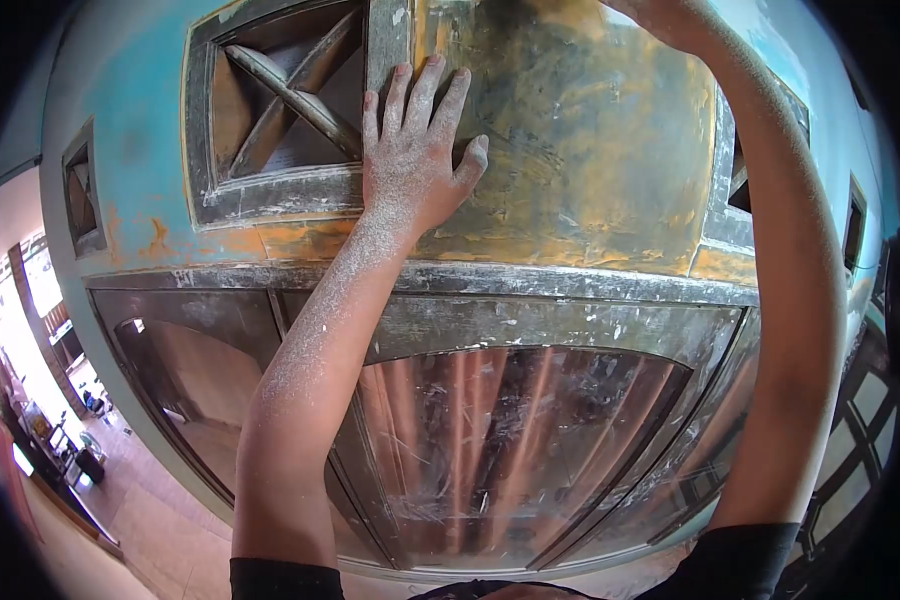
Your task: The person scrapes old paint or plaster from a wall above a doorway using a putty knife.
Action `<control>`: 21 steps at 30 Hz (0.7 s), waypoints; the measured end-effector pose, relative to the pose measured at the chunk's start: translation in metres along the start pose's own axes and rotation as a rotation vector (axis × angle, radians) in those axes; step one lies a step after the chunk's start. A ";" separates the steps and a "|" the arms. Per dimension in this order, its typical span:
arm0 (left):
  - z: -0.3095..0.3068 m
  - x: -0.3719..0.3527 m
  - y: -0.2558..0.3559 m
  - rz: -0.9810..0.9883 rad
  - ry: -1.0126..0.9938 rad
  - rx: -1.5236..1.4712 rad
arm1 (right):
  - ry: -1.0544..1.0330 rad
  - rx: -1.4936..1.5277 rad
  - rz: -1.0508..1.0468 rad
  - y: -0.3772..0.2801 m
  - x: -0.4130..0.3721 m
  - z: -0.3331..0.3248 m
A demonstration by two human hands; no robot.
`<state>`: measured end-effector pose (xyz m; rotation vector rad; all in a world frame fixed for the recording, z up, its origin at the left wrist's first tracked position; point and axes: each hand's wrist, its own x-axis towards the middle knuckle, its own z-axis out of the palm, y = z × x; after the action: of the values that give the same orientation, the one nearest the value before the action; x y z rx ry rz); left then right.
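My left hand [415, 140], coated in pale dust, lies flat with fingers spread. It rests where the wooden vent frame [275, 200] meets the patchy yellow and dark wall panel [590, 150]. Beside its fingers, crossed wooden slats [295, 95] fill the vent opening. My right arm reaches up along the right side, dusty as well. Only the wrist end of my right hand [660, 15] shows at the top edge; its fingers, and anything they hold, are out of view.
Below runs a worn wooden ledge [570, 285] over a glazed window [510, 450] with reddish curtains behind. Turquoise paint [145, 190] covers the wall to the left. A tiled floor [160, 520] with scattered objects lies far below at left.
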<state>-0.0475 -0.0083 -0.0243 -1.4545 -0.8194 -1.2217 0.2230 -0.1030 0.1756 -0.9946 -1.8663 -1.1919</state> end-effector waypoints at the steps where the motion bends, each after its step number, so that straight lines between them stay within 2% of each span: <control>1: 0.000 0.000 0.000 0.002 -0.003 0.000 | -0.001 0.003 0.002 0.004 0.000 0.000; 3: 0.000 -0.001 0.000 0.001 0.001 0.005 | 0.043 0.027 -0.075 0.011 0.002 -0.003; 9: 0.000 0.000 0.000 0.001 0.008 -0.002 | 0.065 -0.010 -0.105 -0.005 -0.005 -0.008; 12: 0.000 -0.001 0.000 0.000 0.016 -0.008 | 0.044 -0.018 -0.028 -0.001 0.003 -0.005; 16: 0.000 0.000 0.000 -0.007 0.003 -0.005 | 0.103 -0.014 -0.058 0.005 0.000 0.006; 18: 0.000 -0.001 0.000 -0.004 0.014 -0.011 | 0.088 0.074 0.023 0.004 -0.005 0.005; 21: 0.001 0.000 0.000 -0.011 0.015 -0.021 | 0.131 0.020 -0.034 -0.003 -0.014 0.004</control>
<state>-0.0477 -0.0071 -0.0244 -1.4580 -0.8076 -1.2512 0.2263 -0.1030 0.1615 -0.8564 -1.7955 -1.2259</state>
